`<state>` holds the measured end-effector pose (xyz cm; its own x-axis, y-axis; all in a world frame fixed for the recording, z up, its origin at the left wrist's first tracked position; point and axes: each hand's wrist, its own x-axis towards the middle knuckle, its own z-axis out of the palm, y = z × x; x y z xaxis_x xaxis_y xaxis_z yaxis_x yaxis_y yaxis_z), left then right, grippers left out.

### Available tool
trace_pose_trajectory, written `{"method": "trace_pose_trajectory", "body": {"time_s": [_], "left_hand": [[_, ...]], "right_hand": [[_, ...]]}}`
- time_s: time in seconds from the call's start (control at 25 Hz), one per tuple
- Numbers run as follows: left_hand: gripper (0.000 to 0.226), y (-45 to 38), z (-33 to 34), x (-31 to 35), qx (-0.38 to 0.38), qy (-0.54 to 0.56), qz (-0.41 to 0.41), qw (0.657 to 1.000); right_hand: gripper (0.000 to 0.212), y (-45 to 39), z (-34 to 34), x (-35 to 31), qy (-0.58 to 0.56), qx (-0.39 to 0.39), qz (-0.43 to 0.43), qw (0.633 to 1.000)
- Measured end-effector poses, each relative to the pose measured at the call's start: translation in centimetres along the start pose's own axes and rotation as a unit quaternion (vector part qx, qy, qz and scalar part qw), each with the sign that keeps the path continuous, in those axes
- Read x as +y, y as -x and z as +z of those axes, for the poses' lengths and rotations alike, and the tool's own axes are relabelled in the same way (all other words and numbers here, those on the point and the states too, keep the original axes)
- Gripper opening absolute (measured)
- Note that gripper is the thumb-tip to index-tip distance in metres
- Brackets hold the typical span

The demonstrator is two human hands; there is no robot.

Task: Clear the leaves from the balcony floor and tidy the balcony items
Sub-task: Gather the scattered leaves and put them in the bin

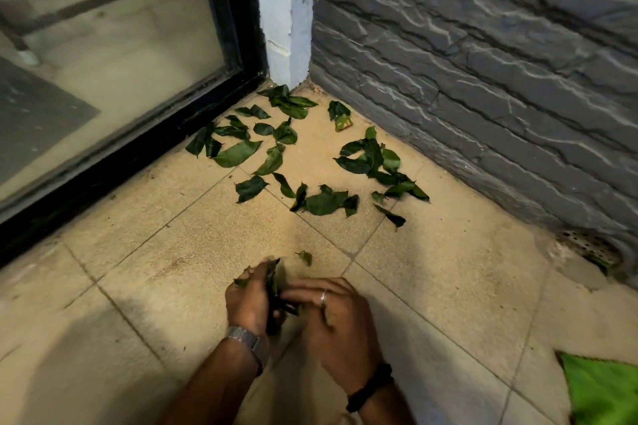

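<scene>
Left grip [250, 300] clutches a leaf bunch [274, 290]; right grip [331, 314] presses against it, fingers loose. Most leaves [293, 155] beyond both grips uncollected; early stage.

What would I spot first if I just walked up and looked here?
Likely the green leaves scattered over the tan floor in the corner where the glass door meets the grey stone wall. Next, the two hands low in the middle: the left hand holds a bunch of picked-up leaves, and the right hand touches them.
</scene>
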<state>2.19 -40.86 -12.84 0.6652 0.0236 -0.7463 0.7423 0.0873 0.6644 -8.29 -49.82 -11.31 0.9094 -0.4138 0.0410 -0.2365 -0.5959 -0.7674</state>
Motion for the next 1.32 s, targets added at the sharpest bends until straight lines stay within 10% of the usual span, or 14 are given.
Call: {"method": "trace_pose_trajectory", "body": {"time_s": [0.6,0.84,0.96,1.32], "left_hand": [[0.022,0.6,-4.7,3.9,-0.028,0.064,0.011,0.997],[0.026,0.1,-4.2,1.5,-0.105,0.001,-0.008,0.994],[0.033,0.9,-3.2,0.4,-0.119,0.004,-0.046,0.992],[0.045,-0.4,-1.1,-1.3,-0.076,0.029,-0.072,0.994]], "right_hand": [[0.023,-7.9,2.9,3.0,0.161,-0.065,0.035,0.984],[0.026,-1.8,5.2,-2.6,-0.162,0.092,0.088,0.979],[0.027,1.1,7.3,-3.0,-0.14,0.12,0.058,0.981],[0.07,4.1,3.2,-6.8,0.007,-0.062,0.061,0.996]]}}
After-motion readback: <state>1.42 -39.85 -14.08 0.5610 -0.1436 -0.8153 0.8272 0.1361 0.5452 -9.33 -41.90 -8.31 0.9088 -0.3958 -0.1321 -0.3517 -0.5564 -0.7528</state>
